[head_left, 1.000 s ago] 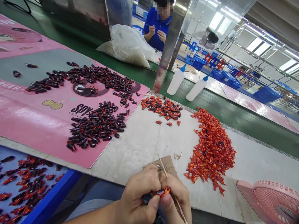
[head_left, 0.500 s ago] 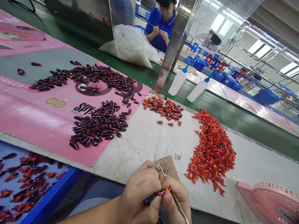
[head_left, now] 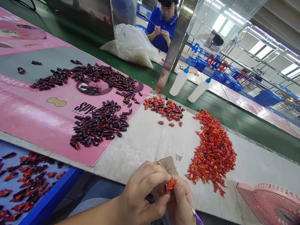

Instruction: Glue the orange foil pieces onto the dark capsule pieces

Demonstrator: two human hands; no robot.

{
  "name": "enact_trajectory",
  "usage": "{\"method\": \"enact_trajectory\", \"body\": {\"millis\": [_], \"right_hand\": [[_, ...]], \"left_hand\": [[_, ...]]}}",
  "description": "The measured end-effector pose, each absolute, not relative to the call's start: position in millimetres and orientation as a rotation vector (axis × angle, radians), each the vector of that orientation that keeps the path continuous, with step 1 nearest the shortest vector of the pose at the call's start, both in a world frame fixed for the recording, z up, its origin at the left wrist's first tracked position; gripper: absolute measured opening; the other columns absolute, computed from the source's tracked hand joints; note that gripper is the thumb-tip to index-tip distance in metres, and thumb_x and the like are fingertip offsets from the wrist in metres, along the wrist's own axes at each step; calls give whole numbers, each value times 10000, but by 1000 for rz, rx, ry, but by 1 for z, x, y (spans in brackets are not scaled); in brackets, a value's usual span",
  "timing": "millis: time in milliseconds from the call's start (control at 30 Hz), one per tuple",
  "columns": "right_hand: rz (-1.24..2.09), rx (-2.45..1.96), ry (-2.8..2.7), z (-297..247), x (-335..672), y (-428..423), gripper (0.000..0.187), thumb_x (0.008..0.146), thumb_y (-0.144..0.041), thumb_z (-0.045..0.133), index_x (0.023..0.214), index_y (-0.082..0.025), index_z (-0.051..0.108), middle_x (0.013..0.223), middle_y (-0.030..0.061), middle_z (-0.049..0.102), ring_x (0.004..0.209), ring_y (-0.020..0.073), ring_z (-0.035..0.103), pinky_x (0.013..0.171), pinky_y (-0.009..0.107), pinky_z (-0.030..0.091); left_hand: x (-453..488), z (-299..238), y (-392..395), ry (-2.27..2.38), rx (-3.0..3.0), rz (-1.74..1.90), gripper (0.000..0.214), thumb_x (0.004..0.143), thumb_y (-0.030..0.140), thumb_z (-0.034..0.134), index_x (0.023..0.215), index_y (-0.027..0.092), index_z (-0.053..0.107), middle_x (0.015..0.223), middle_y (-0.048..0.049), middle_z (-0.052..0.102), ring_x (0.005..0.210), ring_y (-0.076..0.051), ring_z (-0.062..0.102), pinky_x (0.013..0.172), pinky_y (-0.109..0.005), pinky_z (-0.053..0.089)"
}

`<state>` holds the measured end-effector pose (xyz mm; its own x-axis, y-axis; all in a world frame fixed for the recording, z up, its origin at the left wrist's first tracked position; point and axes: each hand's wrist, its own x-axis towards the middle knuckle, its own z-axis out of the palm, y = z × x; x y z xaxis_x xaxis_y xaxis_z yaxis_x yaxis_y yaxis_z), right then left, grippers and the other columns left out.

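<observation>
Orange crinkled piece (head_left: pixel 171 184) pinched between left hand (head_left: pixel 142 190) and right hand (head_left: pixel 180 203), both nearly closed; right apparently also grips a thin stick (head_left: pixel 191 210).

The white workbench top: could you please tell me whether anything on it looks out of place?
Three small shiny orange pieces lie loose just below the smaller orange heap, apart from it, so they look like strays.

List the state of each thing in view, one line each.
Left hand: pinching a red-orange piece
Right hand: gripping a thin stick, purple-ended
Black-and-red pieces: loose, two clusters on the pink board
Red-orange pile: loose heap on the white bench top
Pink fan: running or not, cannot tell
</observation>
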<state>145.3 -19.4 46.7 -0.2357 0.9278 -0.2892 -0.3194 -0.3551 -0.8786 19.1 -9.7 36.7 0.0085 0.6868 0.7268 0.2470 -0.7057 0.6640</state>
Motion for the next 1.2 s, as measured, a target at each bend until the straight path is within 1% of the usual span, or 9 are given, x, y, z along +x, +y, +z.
{"method": "enact_trajectory", "body": {"millis": [67,167,267,333,467,700,833,1000,1200], "right_hand": [[1670,-1137,-895,44,146,-21,533,790,-669,648,610,-186,516,581,-40,380,576,117,335,544,247,316],[1508,-1167,-1138,37,151,-22,558,905,-672,471,642,-184,535,561,-31,428,529,116,390,505,240,331],[982,-1078,-1631,30,159,-17,516,985,-606,341,875,-189,624,659,4,574,574,144,537,541,250,426],[531,-990,-1895,25,169,-12,471,969,-599,401,1076,-189,607,833,50,658,729,179,631,638,272,500],[30,-939,-2212,15,198,-7,659,874,-660,514,1267,-132,529,1070,144,683,1029,259,652,871,366,533],[-148,-1026,-2457,-5,232,-14,786,861,-650,552,1428,-123,416,1205,166,687,1103,289,662,893,420,543],[-187,-1052,-2429,-14,218,-11,657,893,-560,579,1379,-134,463,1177,148,703,1075,289,668,951,472,517],[-164,-1247,-2358,-18,184,3,622,867,-495,640,1354,-138,492,1191,164,688,1078,310,649,976,524,494],[-109,-1489,-2376,12,180,34,382,983,-199,414,1346,-159,525,1226,143,679,1163,260,613,1091,517,394]], "left_hand": [[17,37,-11,933,1975,1709,124,989,155,442,1059,149,545,818,-51,638,773,-142,612,723,-227,528],[15,37,-12,934,1941,1686,116,994,140,461,1042,146,567,829,-56,656,797,-134,629,745,-200,544],[13,37,-12,1005,1879,1712,85,992,171,500,1013,152,580,809,-48,667,777,-127,638,729,-182,551],[11,37,-11,1042,1861,1735,77,988,186,518,995,154,588,782,-37,667,749,-118,639,712,-169,550],[5,37,-8,1140,1888,1738,80,985,182,520,984,161,598,791,-33,686,747,-113,664,720,-163,553],[-27,36,18,1474,1973,1693,80,925,136,578,949,194,627,861,-22,732,729,-134,682,714,-215,554],[-39,29,68,1673,2115,1336,120,910,216,554,860,192,660,832,-43,745,720,-187,677,719,-299,553],[-38,21,124,1764,2150,1188,131,835,184,557,769,196,670,822,-92,749,841,-292,666,768,-412,523],[-48,4,135,1836,2126,1024,122,781,174,574,710,214,665,744,-77,733,782,-295,644,697,-396,511]]}}
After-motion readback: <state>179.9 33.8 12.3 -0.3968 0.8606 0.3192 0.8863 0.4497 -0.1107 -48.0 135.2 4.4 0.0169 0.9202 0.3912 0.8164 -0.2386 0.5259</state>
